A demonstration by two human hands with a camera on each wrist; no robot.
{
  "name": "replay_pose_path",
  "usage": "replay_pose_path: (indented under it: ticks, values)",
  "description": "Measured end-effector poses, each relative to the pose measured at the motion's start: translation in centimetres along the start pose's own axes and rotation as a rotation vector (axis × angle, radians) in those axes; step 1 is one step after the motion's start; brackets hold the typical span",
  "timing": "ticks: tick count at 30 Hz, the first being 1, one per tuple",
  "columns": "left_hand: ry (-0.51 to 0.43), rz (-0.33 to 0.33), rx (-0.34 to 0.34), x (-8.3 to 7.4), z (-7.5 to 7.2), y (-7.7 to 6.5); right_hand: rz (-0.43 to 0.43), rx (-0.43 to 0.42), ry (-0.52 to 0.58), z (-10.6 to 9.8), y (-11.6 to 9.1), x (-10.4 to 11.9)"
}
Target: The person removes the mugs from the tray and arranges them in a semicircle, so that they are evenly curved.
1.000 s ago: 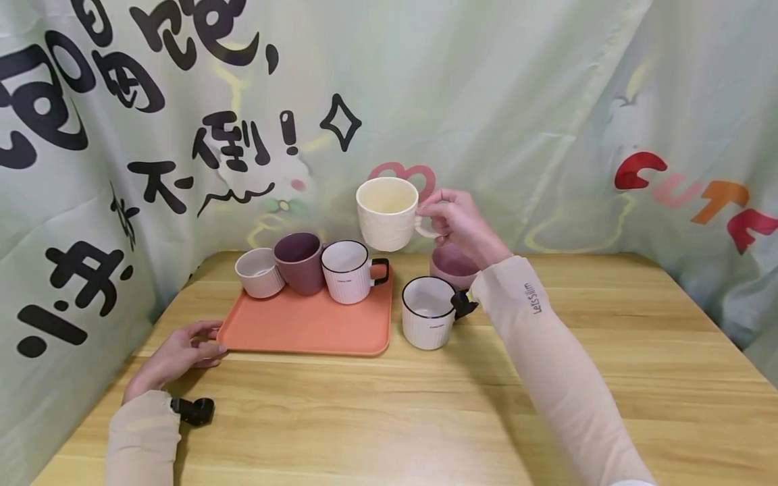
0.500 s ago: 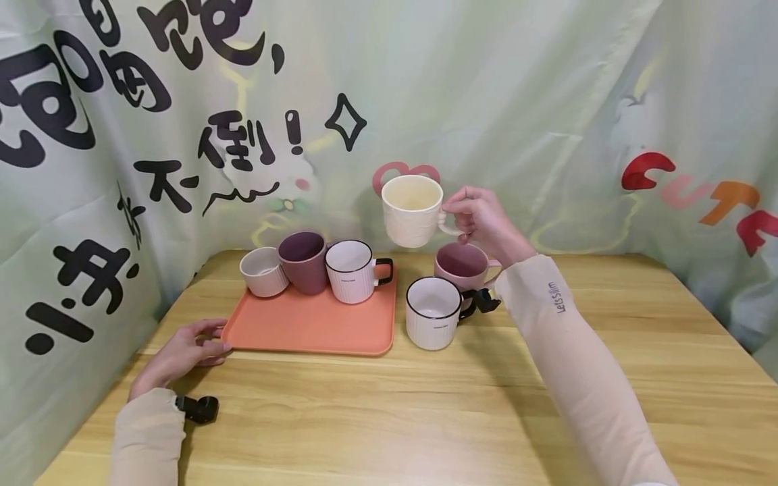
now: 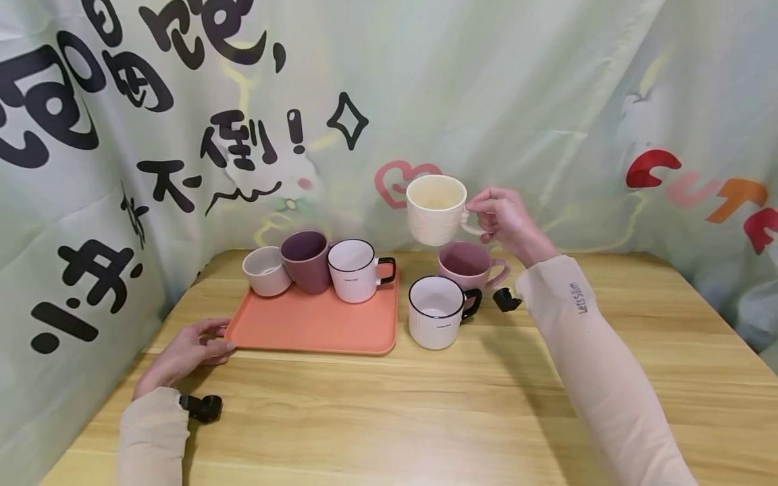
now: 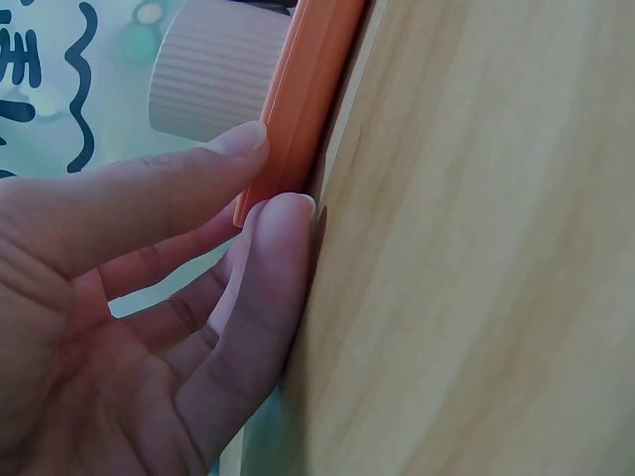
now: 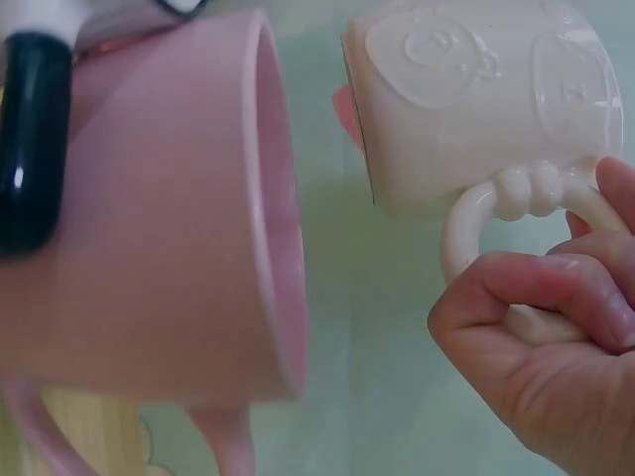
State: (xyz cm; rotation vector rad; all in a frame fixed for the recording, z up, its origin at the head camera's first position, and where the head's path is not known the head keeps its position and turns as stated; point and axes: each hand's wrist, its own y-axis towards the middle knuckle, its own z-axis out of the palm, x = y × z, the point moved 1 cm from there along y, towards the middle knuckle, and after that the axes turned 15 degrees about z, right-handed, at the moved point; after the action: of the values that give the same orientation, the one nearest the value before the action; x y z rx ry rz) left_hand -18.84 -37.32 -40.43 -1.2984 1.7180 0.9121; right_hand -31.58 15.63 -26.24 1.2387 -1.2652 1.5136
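Note:
My right hand (image 3: pixel 507 219) grips the handle of a cream mug (image 3: pixel 435 210), which hangs upright above the table. Embossed shapes and a beaded handle show on that cream mug (image 5: pixel 486 109) in the right wrist view. Just below it stands a pink mug (image 3: pixel 467 264), and in front of this a white ribbed mug with black rim and handle (image 3: pixel 434 327). At the left, my left hand (image 3: pixel 185 354) pinches the near left corner of an orange tray (image 3: pixel 316 327). The left wrist view has thumb and finger on either side of the tray's edge (image 4: pixel 298 109).
Along the tray's back stand a small ribbed white cup (image 3: pixel 266 273), a dark purple mug (image 3: pixel 306 263) and another white black-rimmed mug (image 3: pixel 352 273). Behind the wooden table (image 3: pixel 389 418) hangs a pale green printed curtain (image 3: pixel 486 88).
My right hand has carried the cream mug rightward, from beside the tray's back right corner to above the pink mug. The left hand still holds the tray, which has not visibly moved.

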Motion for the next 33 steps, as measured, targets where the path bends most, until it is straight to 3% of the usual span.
replay_pose_path:
  ticks: [33]
  values:
    - [0.021,-0.006,0.014,-0.1,-0.2,0.0,-0.015,-0.083,0.092,-7.7,-2.0,-1.5]
